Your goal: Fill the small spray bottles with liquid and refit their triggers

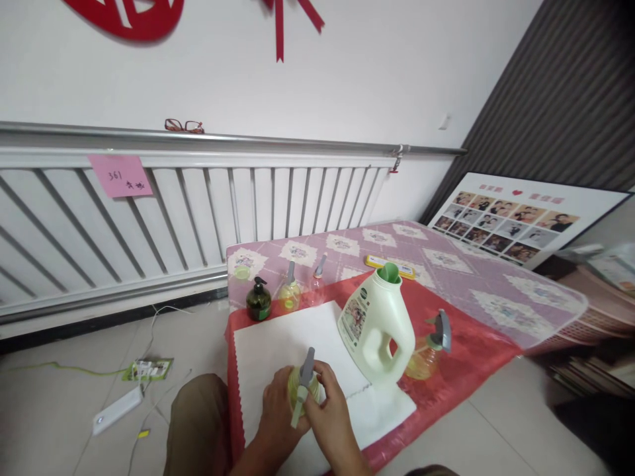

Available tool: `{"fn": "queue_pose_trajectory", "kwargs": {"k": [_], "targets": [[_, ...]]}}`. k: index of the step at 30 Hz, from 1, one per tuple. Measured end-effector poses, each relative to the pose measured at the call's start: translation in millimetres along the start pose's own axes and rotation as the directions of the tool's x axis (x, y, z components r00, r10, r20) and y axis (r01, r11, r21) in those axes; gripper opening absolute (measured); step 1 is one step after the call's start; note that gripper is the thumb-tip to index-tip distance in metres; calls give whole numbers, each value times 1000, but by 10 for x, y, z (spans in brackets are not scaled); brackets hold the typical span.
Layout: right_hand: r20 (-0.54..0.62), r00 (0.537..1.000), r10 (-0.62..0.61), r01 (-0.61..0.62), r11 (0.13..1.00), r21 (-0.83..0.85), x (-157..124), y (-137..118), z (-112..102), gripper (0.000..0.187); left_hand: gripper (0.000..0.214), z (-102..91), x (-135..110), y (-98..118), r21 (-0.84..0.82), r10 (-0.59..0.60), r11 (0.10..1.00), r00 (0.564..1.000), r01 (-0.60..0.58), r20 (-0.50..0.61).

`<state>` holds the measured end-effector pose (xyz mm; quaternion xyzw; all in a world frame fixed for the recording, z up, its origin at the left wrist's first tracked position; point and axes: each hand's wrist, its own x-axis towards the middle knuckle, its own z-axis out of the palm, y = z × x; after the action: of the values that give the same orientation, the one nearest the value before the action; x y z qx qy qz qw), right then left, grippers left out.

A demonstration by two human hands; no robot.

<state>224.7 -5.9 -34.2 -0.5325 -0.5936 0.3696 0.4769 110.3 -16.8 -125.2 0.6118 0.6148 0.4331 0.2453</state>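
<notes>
My left hand (pixel 276 404) wraps round the body of a clear spray bottle with a yellowish tint and a grey trigger head (pixel 306 369). From the other side my right hand (pixel 331 404) grips the same bottle near its neck, thumb by the spray head. Both hands are closed on it, low over a white cloth (pixel 268 337). To the right of the hands stands a large pale green detergent jug (pixel 384 330), uncapped, with a green insert in its mouth. Much of the held bottle is hidden by my fingers.
Behind the cloth stand a dark green pump bottle (pixel 258 303), a yellow spray bottle (pixel 290 295) and a pink one (pixel 316 288). Another spray bottle (pixel 424 360) is right of the jug. A yellow box (pixel 390 266) lies behind. A power strip (pixel 118 410) rests on the floor.
</notes>
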Motion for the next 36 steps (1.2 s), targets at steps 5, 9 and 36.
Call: {"fn": "queue_pose_trajectory", "kwargs": {"k": [5, 9, 36], "targets": [[0, 994, 111, -110, 990, 83, 6, 42, 19, 39, 65, -94, 20, 109, 74, -12, 997, 990, 2, 141], [53, 998, 39, -45, 992, 117, 25, 76, 12, 35, 54, -80, 57, 216, 193, -54, 981, 988, 25, 146], [74, 992, -102, 97, 993, 61, -55, 147, -19, 41, 62, 12, 57, 111, 149, -76, 987, 991, 59, 109]]}}
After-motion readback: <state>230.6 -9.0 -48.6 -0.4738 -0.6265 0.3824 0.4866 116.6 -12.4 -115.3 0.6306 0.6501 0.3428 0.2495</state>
